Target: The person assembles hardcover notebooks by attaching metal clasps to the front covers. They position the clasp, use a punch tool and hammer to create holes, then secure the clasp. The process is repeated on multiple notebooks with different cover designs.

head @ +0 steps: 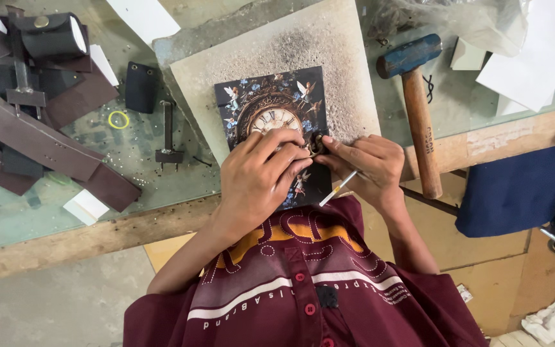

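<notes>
A person in a maroon shirt bends over a glass-topped bench [162,186], both hands at work on a dark printed panel [271,106] showing a clock face ringed with fairies and flowers. The panel lies flat on a pitted grey stone slab [329,58]. The left hand [258,177] presses on the panel's lower half, its fingers closed around a small dark metal fitting [316,144] at the right edge. The right hand [364,164] meets it there, fingers pinched on the same fitting, a thin white stick [338,188] tucked in the palm. The fitting seems only now being seated; a blue-headed hammer [415,96], hole punches [167,132] and brown leather strips [40,138] lie untouched nearby.
</notes>
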